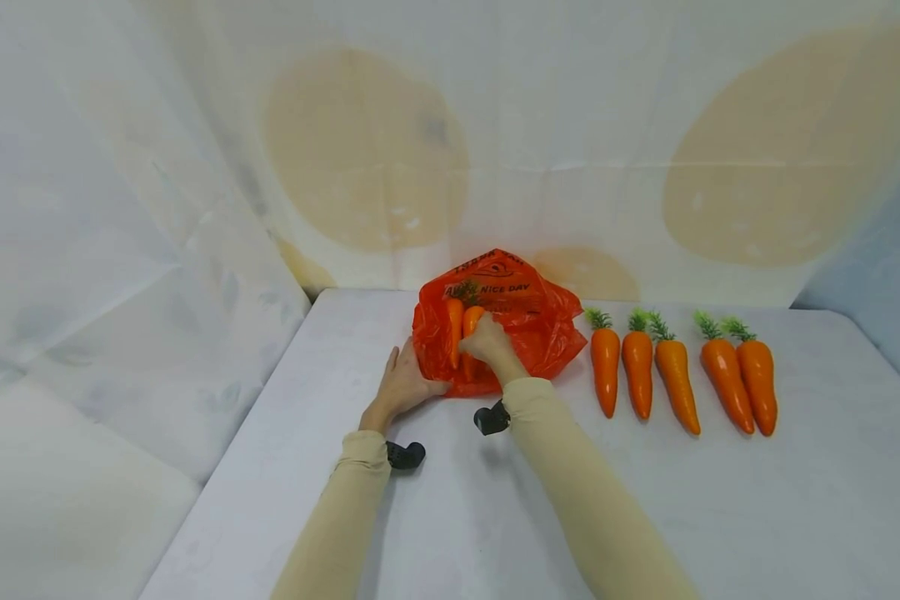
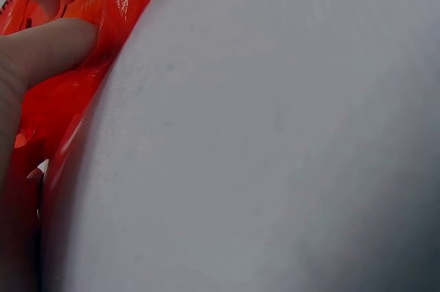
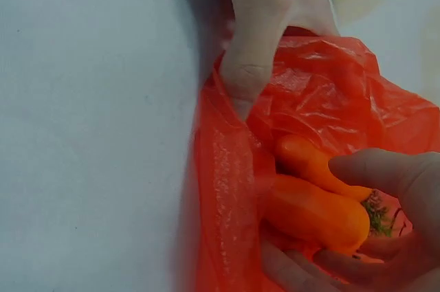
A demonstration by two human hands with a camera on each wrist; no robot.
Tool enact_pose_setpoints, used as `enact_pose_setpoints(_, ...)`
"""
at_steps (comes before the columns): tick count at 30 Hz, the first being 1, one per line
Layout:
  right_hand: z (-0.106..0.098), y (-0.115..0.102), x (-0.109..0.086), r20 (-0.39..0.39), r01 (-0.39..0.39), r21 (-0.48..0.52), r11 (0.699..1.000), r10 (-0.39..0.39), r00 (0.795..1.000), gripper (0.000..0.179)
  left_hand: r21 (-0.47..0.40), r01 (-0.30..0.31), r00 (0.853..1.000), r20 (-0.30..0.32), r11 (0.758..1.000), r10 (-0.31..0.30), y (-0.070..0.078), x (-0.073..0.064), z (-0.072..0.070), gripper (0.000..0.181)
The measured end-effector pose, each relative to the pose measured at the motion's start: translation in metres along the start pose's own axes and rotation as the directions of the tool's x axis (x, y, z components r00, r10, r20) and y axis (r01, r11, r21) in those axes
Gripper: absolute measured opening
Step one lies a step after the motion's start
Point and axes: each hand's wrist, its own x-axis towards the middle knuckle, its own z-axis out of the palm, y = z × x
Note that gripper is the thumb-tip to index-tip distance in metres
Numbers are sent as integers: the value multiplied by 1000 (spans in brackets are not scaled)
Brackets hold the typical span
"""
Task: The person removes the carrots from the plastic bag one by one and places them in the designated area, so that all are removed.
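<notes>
A red plastic bag (image 1: 547, 333) with black print lies on the table, its mouth facing me. At its left side is my left hand (image 1: 405, 383), fingers spread and fairly straight. The thumb (image 3: 244, 75) of that hand presses on the bag's front rim. My right hand (image 1: 491, 342) reaches into the mouth, fingers curled round the underside of an orange carrot (image 3: 320, 216) with its thumb above. Beside this one, a second carrot (image 1: 454, 321) lies in the bag, its green top toward the back.
To the right of the bag, several carrots lie in a row on the white table (image 1: 450, 517), green tops toward the back; the nearest is a carrot (image 1: 605, 371) close to the bag. A pale cloth wall (image 1: 540, 108) with tan spots stands behind the table.
</notes>
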Motion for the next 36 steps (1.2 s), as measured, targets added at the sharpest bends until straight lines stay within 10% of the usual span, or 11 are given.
enact_pose_setpoints(12, 14, 0, 2, -100, 26, -149, 989, -41, 994, 66, 11, 18, 1000, 0, 1000, -18, -1, 1, 1, 104)
enact_pose_setpoints(36, 3, -2, -2, -17, -33, -6, 999, 33, 999, 54, 18, 25, 1000, 8, 1000, -25, -2, 1, 1, 105)
